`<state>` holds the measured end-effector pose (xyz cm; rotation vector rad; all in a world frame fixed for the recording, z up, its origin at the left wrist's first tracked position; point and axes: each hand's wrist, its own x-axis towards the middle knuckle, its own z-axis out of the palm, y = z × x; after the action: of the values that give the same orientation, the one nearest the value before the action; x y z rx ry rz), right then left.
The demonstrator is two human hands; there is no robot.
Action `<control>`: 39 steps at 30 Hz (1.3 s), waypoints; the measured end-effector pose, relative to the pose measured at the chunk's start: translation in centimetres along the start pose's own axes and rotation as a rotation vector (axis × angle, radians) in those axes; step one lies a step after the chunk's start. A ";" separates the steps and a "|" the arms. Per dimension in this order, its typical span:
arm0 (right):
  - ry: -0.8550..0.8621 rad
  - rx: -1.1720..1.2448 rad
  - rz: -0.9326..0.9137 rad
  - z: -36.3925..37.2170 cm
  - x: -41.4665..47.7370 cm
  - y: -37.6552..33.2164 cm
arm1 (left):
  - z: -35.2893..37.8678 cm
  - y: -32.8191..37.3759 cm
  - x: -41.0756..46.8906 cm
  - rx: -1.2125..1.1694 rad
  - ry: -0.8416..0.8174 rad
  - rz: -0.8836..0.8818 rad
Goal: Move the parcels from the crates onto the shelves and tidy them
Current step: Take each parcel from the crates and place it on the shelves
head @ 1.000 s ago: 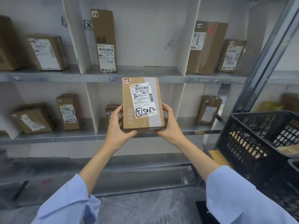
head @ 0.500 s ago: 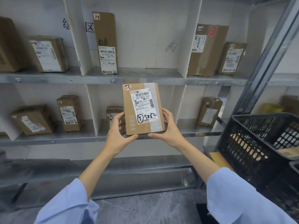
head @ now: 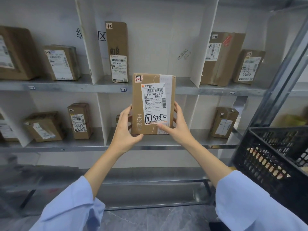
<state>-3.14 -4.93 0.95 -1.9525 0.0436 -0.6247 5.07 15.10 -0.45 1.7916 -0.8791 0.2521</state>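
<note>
Grey metal shelves fill the frame, cardboard boxes in most bays; at centre the left hand and right hand clasp an upright parcel by its lower sides; a black crate lower right

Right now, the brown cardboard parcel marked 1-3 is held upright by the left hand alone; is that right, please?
Not alone: the head view shows the left hand and the right hand both holding the brown cardboard parcel marked 1-3 upright.
</note>
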 end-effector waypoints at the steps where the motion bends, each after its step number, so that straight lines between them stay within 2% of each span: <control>1: -0.006 0.010 -0.018 -0.2 0.7 -0.2 | -0.1 0.4 0.7 0.000 0.015 0.014; 13: 0.205 0.029 -0.212 -5.4 11.9 -0.5 | 1.7 2.1 13.3 -0.002 0.024 0.079; 19: 0.277 0.029 -0.287 -7.7 18.4 0.4 | 2.5 2.0 20.2 0.101 0.028 0.109; 27: 0.218 0.024 -0.245 -9.2 25.1 4.5 | 2.8 -1.2 23.6 0.548 0.102 0.017; 39: 0.105 -0.048 -0.194 -7.7 29.5 8.0 | 3.6 -3.4 24.6 0.644 0.079 -0.052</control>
<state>20.89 -23.89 8.53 -1.9839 -0.0668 -0.8602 23.88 1.60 9.27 2.3720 -0.7377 0.6215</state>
